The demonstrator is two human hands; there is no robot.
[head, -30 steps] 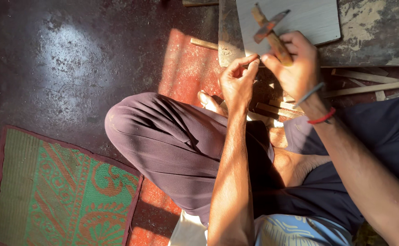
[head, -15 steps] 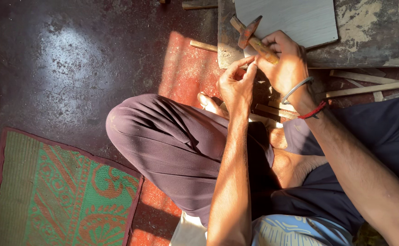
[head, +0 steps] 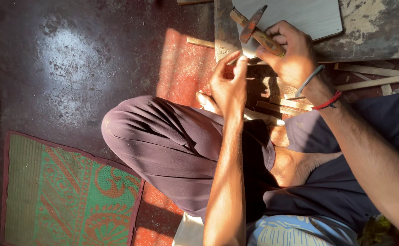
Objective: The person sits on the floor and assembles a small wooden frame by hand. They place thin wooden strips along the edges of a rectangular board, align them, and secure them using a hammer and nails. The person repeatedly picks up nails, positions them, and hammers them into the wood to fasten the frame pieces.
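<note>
Head view looks down past a bent knee (head: pixel 163 141) to the left hand (head: pixel 229 86), fingertips pinched together on something too small to tell. Just beyond, the right hand (head: pixel 290 57) grips a hammer (head: pixel 254 29) by its handle, above a grey board (head: pixel 300 16).

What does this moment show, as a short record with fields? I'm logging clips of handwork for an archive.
posture: person sits cross-legged on the dark floor
right hand: grips a small hammer by its wooden handle
left hand: fingertips pinched together; what they pinch is too small to tell
in front: grey board
near right wrist: thin wooden strips
lower left: green and red mat
</note>
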